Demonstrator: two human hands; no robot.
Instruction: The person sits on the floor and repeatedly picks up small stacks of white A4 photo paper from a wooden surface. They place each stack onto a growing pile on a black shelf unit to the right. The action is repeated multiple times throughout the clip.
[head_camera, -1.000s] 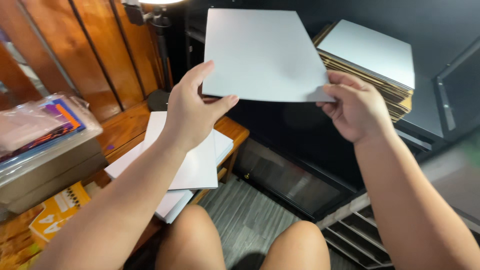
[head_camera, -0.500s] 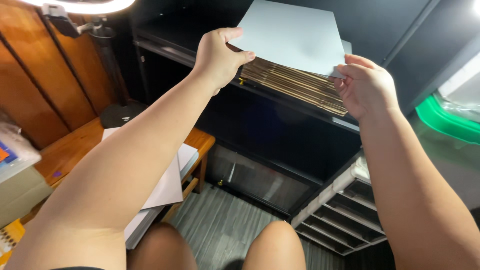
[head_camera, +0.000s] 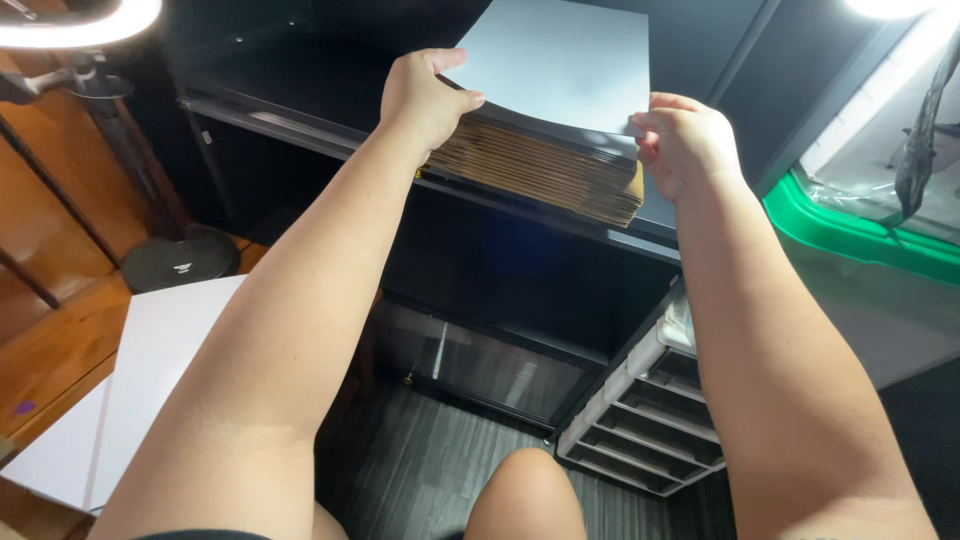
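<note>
A pale grey-white sheet of card (head_camera: 560, 60) lies on top of a stack of brown cardboard sheets (head_camera: 540, 170) on a dark shelf (head_camera: 300, 120). My left hand (head_camera: 425, 95) grips the sheet's near left corner, thumb on top. My right hand (head_camera: 685, 140) pinches the sheet's near right corner at the stack's edge. Both arms reach forward over my knees.
White sheets (head_camera: 140, 370) lie on a wooden table (head_camera: 50, 350) at lower left. A lamp stand's round black base (head_camera: 180, 260) sits beside it. A grey drawer unit (head_camera: 650, 410) stands below right, and a green-rimmed clear bin (head_camera: 860, 240) at right.
Both hands carried the pale sheet forward and to the right, from held up in the air to resting on the cardboard stack. My view turned right with it.
</note>
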